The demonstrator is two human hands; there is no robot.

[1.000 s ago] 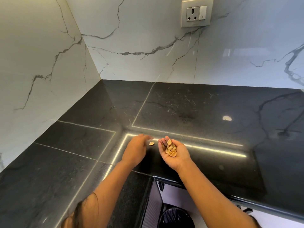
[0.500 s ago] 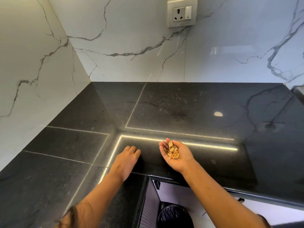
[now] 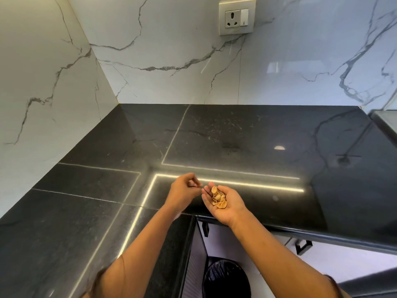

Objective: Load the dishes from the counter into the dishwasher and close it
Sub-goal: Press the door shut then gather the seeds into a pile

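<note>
Now, right hand [image 3: 223,203]: lying palm-up, fingers loosely cupped, carrying shells [image 3: 218,200] over the counter [image 3: 236,136] front edge.
Left hand [image 3: 182,190]: hovering just beside, fingertips pinching what looks like one more, likely to add it.
Bin [image 3: 226,278]: waiting below that edge.
Dishes, dishwasher: not showing.

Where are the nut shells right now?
Head view, lower centre: the nut shells lie heaped in the palm of the upturned right hand, over the black counter near its front edge, just right of the left hand.
</note>
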